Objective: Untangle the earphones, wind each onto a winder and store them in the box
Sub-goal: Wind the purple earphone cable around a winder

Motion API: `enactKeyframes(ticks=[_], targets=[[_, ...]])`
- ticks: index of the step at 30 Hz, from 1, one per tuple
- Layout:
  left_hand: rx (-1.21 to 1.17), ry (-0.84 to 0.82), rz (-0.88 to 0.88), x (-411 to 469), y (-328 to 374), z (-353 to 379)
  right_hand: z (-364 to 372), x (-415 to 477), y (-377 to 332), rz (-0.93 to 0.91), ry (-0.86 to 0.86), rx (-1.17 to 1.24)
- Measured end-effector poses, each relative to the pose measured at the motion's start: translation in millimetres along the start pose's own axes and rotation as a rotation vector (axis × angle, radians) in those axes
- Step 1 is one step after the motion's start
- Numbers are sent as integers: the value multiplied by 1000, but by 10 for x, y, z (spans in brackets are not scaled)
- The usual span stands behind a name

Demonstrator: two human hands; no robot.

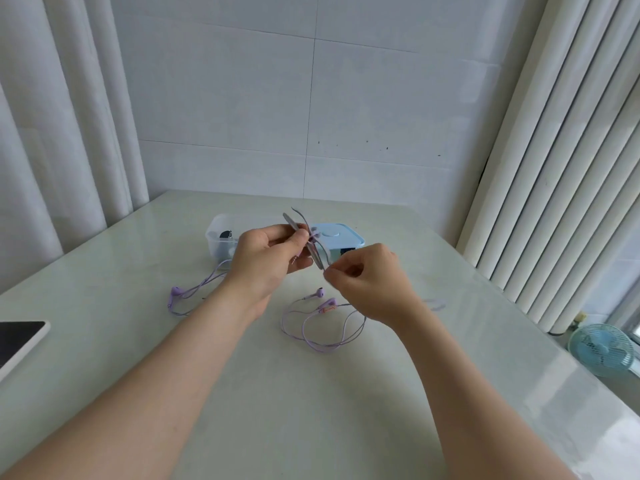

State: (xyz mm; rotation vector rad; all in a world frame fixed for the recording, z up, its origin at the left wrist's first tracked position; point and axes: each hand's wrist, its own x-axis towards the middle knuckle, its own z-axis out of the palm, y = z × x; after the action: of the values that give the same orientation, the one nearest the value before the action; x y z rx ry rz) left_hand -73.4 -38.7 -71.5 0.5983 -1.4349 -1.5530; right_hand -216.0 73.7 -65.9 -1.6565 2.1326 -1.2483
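My left hand grips a thin grey winder above the table, thumb pressed on its upper part where a purple cable crosses it. My right hand pinches the winder's lower tip, or the cable there, between thumb and forefinger. Purple earphones lie in loose loops on the table under my right hand, two buds near the top of the loops. A second purple earphone lies to the left, its cable running under my left wrist. Behind my hands stands a clear box with small dark items inside.
A light blue lid lies beside the clear box on the right. A dark-screened tablet sits at the table's left edge. A small blue fan stands on the floor at right. Curtains hang on both sides.
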Motion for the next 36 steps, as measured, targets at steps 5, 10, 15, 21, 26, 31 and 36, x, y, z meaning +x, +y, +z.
enactKeyframes(ticks=[5,10,15,21,26,31,36], targets=[[387,95,153,51,-63,-105,-24,-72,-155,-17,-81,214],[544,-150,147,-36,-89,-35,-80,-19,-126,-104,178,272],[462,-317,126,-126,-38,70,-81,80,66,-135,418,136],[488,-410,70,-116,-61,57,-65,136,178,-196,474,-92],[480,-413,67,-120,-75,68,-46,138,210,-198,405,-174],[335,-305,158,-97,-40,114,-8,160,273,-129,363,-164],[227,-132,169,-40,-50,72,-15,101,185,-95,240,-89]])
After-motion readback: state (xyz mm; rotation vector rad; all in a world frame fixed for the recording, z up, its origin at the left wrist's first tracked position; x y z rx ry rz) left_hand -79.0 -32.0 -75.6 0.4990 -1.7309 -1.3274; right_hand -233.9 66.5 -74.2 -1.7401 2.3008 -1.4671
